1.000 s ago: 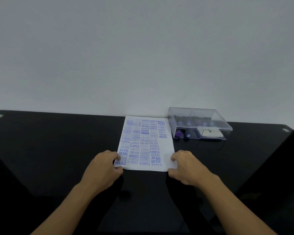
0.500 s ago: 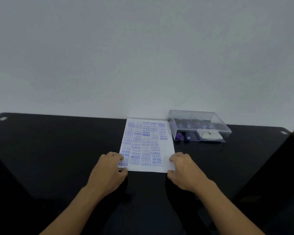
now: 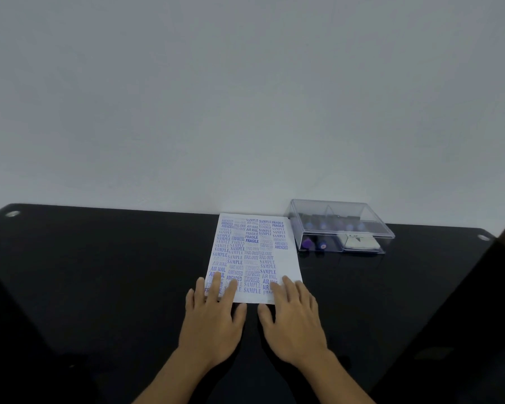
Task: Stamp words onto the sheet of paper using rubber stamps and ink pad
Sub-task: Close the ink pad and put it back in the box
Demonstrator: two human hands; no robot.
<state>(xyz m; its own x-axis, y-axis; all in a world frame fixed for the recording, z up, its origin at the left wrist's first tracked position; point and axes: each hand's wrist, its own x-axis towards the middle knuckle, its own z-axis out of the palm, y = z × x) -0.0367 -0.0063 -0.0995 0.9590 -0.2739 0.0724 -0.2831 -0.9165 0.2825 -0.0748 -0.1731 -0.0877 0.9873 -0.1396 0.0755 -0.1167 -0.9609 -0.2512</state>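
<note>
While left hand [image 3: 212,319] presses sheet [image 3: 254,255] | right hand [image 3: 293,320] flat on it

Black glossy tabletop [image 3: 99,272] carries a stamped sheet of paper [image 3: 286,258] and, just beside it, a clear plastic box [image 3: 341,225].

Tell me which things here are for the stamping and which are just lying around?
For the stamping: sheet of paper, pressed by left hand and right hand; clear box with stamps inside.
Just there: black table; its round metal studs; white wall.
</note>
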